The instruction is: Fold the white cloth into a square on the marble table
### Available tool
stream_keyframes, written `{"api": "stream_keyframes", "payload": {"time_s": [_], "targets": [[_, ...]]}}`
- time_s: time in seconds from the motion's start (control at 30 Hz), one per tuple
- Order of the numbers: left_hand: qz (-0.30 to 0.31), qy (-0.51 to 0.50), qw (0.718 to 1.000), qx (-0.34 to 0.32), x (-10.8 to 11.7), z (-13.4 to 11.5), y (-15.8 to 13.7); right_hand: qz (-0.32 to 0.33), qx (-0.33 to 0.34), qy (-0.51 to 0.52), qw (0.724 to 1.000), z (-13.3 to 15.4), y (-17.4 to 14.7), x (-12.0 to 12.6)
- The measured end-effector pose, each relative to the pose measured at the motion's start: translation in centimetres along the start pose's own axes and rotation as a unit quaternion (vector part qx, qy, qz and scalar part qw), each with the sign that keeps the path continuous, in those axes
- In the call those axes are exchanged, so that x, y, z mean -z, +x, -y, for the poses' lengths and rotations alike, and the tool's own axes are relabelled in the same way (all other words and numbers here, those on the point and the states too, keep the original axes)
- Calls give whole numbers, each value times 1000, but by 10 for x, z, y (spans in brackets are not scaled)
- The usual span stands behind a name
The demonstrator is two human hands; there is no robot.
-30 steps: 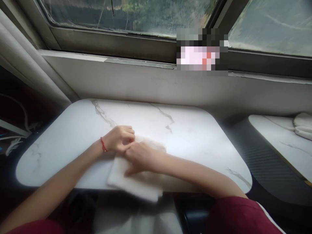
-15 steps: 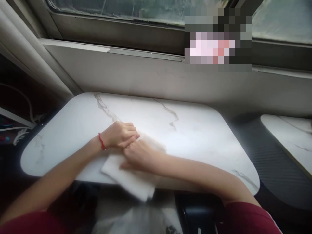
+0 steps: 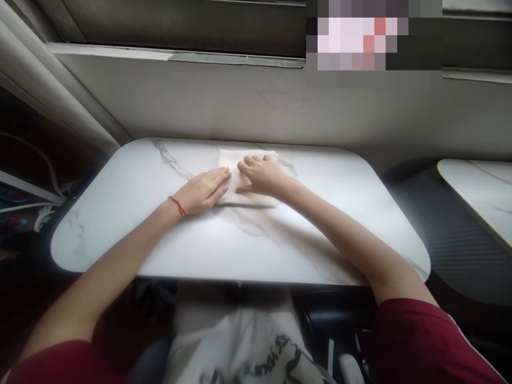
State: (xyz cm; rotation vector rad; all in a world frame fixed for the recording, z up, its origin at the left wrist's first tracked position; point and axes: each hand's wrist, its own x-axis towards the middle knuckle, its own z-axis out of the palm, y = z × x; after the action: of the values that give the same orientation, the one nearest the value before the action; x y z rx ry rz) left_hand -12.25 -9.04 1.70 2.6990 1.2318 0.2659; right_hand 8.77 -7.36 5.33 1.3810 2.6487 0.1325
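Observation:
A folded white cloth lies on a white, marble-patterned table, toward its back middle. My left hand, with a red string bracelet on the wrist, rests palm down at the cloth's left edge, its fingers stretched out. On top of the cloth lies my right hand, its fingers bent and its thumb apart. A small gap separates the two hands. What the right palm touches is hidden.
Behind the table rises a pale wall beneath a window frame. A second marble-patterned tabletop is at the right. White cables run at the left, near a curtain. A dark chair part is below the front edge.
The cloth has moved from the front edge toward the back and now lies flat as a neat rectangle. My hands, together before, are apart, and the left fingers have straightened.

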Motion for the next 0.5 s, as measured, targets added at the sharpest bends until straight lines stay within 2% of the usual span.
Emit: {"api": "stream_keyframes", "payload": {"time_s": [0.37, 0.5], "targets": [[-17, -12, 1000, 5, -4, 8, 3, -30, -12, 6, 999, -16, 9, -13], [-30, -16, 999, 3, -3, 9, 2, -2, -16, 15, 1000, -14, 7, -4]]}}
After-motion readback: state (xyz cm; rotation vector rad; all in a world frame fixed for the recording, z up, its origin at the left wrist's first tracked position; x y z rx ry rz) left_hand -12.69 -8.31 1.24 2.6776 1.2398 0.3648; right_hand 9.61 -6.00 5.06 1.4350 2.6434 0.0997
